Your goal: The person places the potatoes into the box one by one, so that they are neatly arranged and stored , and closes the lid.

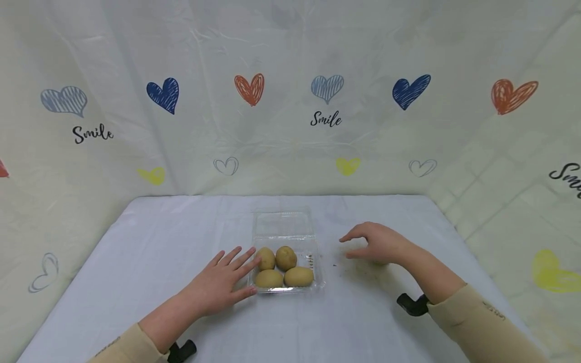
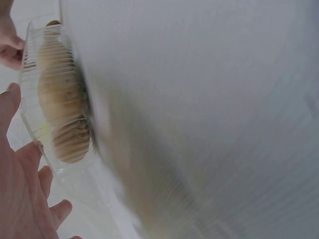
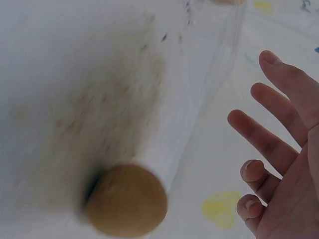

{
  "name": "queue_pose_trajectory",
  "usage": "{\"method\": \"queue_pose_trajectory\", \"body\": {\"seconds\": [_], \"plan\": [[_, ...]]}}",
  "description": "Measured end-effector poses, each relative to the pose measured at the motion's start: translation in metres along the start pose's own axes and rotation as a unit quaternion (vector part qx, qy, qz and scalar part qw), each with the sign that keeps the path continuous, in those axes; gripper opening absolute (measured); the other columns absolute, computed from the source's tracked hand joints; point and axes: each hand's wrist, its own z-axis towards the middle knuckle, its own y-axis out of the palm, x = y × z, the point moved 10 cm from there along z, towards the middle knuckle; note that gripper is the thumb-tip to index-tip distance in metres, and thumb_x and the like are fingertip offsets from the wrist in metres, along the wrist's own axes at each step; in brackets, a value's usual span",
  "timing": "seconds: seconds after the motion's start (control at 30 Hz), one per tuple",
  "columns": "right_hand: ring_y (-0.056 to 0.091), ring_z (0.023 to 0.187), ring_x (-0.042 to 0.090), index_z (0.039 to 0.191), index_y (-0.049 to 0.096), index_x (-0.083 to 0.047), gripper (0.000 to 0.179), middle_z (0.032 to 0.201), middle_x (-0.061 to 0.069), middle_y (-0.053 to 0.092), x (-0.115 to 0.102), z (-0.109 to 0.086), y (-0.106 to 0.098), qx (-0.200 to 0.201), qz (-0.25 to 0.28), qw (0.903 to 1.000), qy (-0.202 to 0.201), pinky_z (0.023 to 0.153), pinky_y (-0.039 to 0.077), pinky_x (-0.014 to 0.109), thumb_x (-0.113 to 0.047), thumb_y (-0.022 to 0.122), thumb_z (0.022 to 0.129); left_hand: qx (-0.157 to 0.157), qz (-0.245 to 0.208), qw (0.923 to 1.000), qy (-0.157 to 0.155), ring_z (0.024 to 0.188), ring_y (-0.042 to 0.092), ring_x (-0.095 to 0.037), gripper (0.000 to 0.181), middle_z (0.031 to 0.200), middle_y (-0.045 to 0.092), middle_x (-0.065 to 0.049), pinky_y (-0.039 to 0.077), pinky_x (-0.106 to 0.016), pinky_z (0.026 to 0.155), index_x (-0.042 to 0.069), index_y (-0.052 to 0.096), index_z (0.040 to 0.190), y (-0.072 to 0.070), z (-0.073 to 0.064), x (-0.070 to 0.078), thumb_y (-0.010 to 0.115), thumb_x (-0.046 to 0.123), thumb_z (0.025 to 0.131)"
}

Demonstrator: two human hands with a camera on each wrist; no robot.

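Note:
A clear plastic clamshell box (image 1: pixel 317 267) stands on the table with its lid (image 1: pixel 283 224) folded back. Several potatoes lie in it, among them a round potato (image 1: pixel 286 258) at the back. My left hand (image 1: pixel 215 290) spreads its fingers at the box's left side, fingertips over or at the rim; whether they touch cannot be told. To the right of the box my right hand (image 1: pixel 383 244) hovers over the table, fingers loosely bent, nothing held. Beneath it lies a loose potato (image 3: pixel 127 200), mostly hidden by the hand in the head view.
A white cloth (image 1: pixel 290 322) covers the table. Brown dirt specks (image 3: pixel 104 99) are scattered between the loose potato and the box. Behind and beside the table hangs a pale curtain (image 1: pixel 290 151) printed with hearts and "Smile".

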Motion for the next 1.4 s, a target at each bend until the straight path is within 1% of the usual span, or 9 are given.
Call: {"method": "queue_pose_trajectory", "body": {"seconds": [0.2,0.37,0.5,0.67,0.77,0.93,1.03,1.13,1.4], "plan": [[0.050,0.127,0.035,0.123,0.072,-0.022,0.040,0.130,0.004,0.062,0.038,-0.027,-0.014,0.010,0.018,0.9989,0.041,0.102,0.042,0.055,-0.040,0.075,0.087,0.003,0.002,1.0000,0.001,0.149,0.022,-0.033,0.070,0.164,0.023,0.003,0.020,-0.060,0.115,0.027,0.031,0.157,-0.001,0.000,0.001,0.038,0.066,0.099],[0.051,0.126,0.038,0.123,0.072,-0.018,0.042,0.129,0.007,0.064,0.054,-0.043,-0.022,0.028,0.000,0.9989,0.038,0.101,0.042,0.057,-0.038,0.076,0.087,0.005,0.002,1.0000,0.001,0.149,0.022,-0.034,0.070,0.164,0.023,0.002,0.020,-0.060,0.115,0.027,0.031,0.157,-0.001,0.000,0.001,0.038,0.065,0.099],[0.054,0.123,0.039,0.125,0.071,-0.016,0.049,0.125,0.008,0.066,0.063,-0.048,-0.023,0.036,-0.021,0.9980,0.047,0.098,0.044,0.057,-0.044,0.076,0.085,0.002,0.001,1.0000,0.000,0.149,0.021,-0.033,0.071,0.164,0.022,0.003,0.020,-0.060,0.115,0.027,0.031,0.157,0.000,0.000,0.001,0.037,0.066,0.099],[0.058,0.114,0.037,0.129,0.067,-0.017,0.060,0.116,0.007,0.067,0.076,-0.046,-0.015,0.031,-0.049,0.9948,0.083,0.087,0.049,0.053,-0.053,0.075,0.082,-0.003,-0.004,1.0000,-0.002,0.149,0.020,-0.032,0.071,0.164,0.022,0.003,0.019,-0.060,0.116,0.026,0.031,0.157,0.000,0.000,0.000,0.038,0.066,0.098],[0.060,0.108,0.036,0.130,0.066,-0.016,0.063,0.112,0.007,0.067,0.081,-0.044,-0.008,0.023,-0.056,0.9938,0.094,0.083,0.050,0.051,-0.054,0.076,0.081,-0.005,-0.005,1.0000,-0.003,0.149,0.020,-0.032,0.071,0.164,0.021,0.003,0.019,-0.060,0.116,0.027,0.031,0.157,0.000,0.000,0.000,0.038,0.066,0.098],[0.061,0.105,0.032,0.129,0.067,-0.016,0.067,0.107,0.003,0.068,0.082,-0.040,0.002,0.012,-0.062,0.9937,0.093,0.083,0.049,0.049,-0.056,0.078,0.077,0.003,-0.007,1.0000,-0.004,0.149,0.021,-0.032,0.072,0.164,0.022,0.004,0.019,-0.060,0.116,0.027,0.031,0.157,0.002,0.001,-0.001,0.039,0.067,0.098],[0.061,0.100,0.027,0.127,0.068,-0.018,0.066,0.105,0.001,0.068,0.082,-0.039,0.005,0.013,-0.065,0.9930,0.098,0.081,0.049,0.047,-0.057,0.079,0.075,0.013,-0.003,0.9999,-0.001,0.149,0.022,-0.031,0.072,0.164,0.022,0.004,0.020,-0.059,0.115,0.028,0.032,0.157,0.004,0.001,-0.002,0.037,0.068,0.097],[0.061,0.094,0.024,0.125,0.069,-0.018,0.065,0.104,0.001,0.068,0.081,-0.039,0.005,0.017,-0.065,0.9929,0.098,0.078,0.049,0.044,-0.056,0.080,0.074,0.013,-0.001,0.9999,-0.001,0.149,0.022,-0.031,0.073,0.164,0.022,0.005,0.020,-0.058,0.115,0.028,0.031,0.157,0.004,0.001,-0.002,0.036,0.069,0.097],[0.062,0.100,0.029,0.123,0.070,-0.016,0.058,0.107,0.003,0.069,0.075,-0.038,0.006,0.022,-0.064,0.9946,0.079,0.079,0.050,0.047,-0.045,0.083,0.075,-0.005,-0.007,1.0000,-0.004,0.149,0.020,-0.032,0.071,0.165,0.020,0.003,0.018,-0.060,0.116,0.027,0.031,0.157,0.001,0.000,0.000,0.037,0.066,0.098]]}}
